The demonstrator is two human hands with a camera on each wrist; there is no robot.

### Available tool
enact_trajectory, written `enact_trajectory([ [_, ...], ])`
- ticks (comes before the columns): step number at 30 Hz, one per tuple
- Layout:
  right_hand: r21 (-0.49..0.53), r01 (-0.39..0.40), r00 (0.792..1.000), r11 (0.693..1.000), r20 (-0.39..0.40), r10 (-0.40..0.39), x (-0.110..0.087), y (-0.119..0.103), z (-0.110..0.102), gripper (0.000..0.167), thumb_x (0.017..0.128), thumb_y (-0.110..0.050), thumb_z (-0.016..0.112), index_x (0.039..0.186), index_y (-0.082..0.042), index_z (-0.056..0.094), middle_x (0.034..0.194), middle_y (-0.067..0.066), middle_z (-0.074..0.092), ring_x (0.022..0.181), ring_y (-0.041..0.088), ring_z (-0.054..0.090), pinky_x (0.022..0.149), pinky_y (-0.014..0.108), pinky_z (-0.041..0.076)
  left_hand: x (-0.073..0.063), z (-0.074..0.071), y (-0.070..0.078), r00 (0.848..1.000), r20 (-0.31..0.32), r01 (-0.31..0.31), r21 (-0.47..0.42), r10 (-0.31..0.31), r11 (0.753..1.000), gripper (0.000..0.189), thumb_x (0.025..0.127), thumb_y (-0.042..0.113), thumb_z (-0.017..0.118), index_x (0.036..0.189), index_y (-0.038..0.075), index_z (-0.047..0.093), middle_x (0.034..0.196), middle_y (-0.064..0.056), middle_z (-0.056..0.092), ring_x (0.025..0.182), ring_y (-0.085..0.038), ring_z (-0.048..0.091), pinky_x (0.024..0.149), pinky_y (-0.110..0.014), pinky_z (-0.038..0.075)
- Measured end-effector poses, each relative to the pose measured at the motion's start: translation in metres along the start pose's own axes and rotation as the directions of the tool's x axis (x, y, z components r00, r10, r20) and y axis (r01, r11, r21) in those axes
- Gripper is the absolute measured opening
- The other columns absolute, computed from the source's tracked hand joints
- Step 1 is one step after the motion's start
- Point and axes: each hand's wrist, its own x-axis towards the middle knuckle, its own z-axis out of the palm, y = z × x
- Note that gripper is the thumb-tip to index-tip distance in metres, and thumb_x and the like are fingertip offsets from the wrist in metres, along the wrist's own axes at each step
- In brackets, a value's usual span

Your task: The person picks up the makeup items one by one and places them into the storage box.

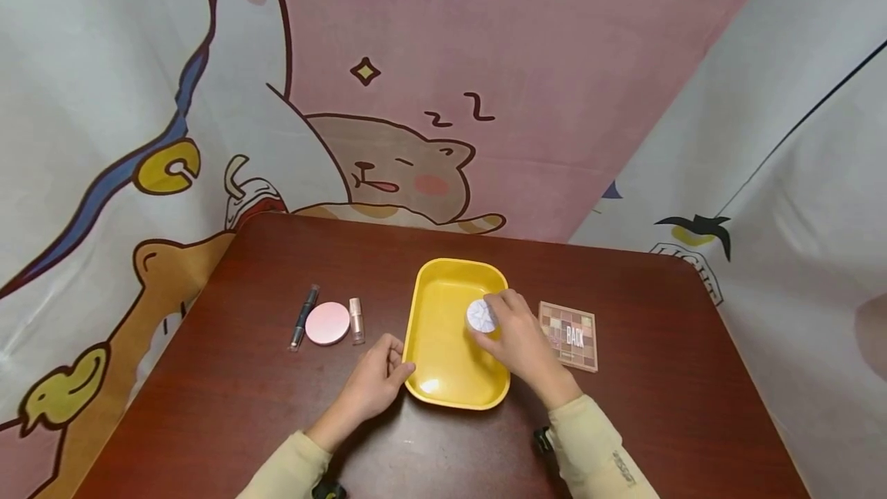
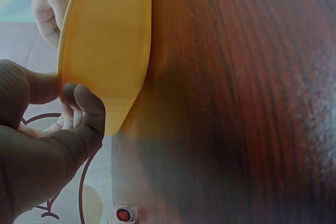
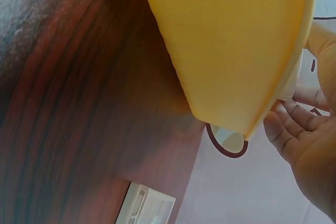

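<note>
A yellow tray (image 1: pixel 443 333) lies on the brown table. My left hand (image 1: pixel 374 380) pinches its left rim, thumb over the edge and fingertips against the outer wall, as the left wrist view shows. Over the tray's right side, my right hand (image 1: pixel 518 337) holds a small round white container (image 1: pixel 481 316) with a star-like pattern on top, between thumb and fingers. In the right wrist view the tray wall (image 3: pixel 226 40) hides most of that container. An eyeshadow palette (image 1: pixel 578 337) marked BACK lies right of the tray, partly behind the right hand.
Left of the tray lie a dark slim pen-like stick (image 1: pixel 303 319), a pink round compact (image 1: pixel 328 323) and a small lipstick-like tube (image 1: pixel 356 320). A cartoon-printed cloth (image 1: pixel 554 60) hangs behind the table (image 1: pixel 229 399) and along its sides.
</note>
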Motion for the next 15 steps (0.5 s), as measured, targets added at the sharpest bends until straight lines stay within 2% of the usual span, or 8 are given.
enact_trajectory([
  [7,0.005,-0.021,0.999,1.0,0.033,0.021,0.007,-0.005,0.006,0.056,0.083,-0.028,0.086,0.126,0.001,0.065,0.117,0.016,0.059,0.101,0.028,0.056,0.081,0.041,0.056,0.0,0.0,0.001,1.0,-0.004,0.005,-0.012,-0.005,1.0,0.017,0.092,0.002,0.073,0.098,0.002,0.058,0.077,0.002,0.054,0.066,-0.005,0.048,0.062,-0.022,0.043],
  [15,0.003,0.018,0.999,1.0,0.034,-0.018,0.013,-0.006,0.017,0.057,0.084,-0.028,0.086,0.126,0.003,0.064,0.116,0.017,0.058,0.097,0.028,0.057,0.083,0.042,0.055,-0.001,0.0,0.002,1.0,-0.007,0.008,-0.016,-0.008,1.0,0.017,0.092,0.002,0.074,0.098,0.002,0.058,0.077,0.002,0.055,0.066,-0.004,0.049,0.062,-0.021,0.043],
])
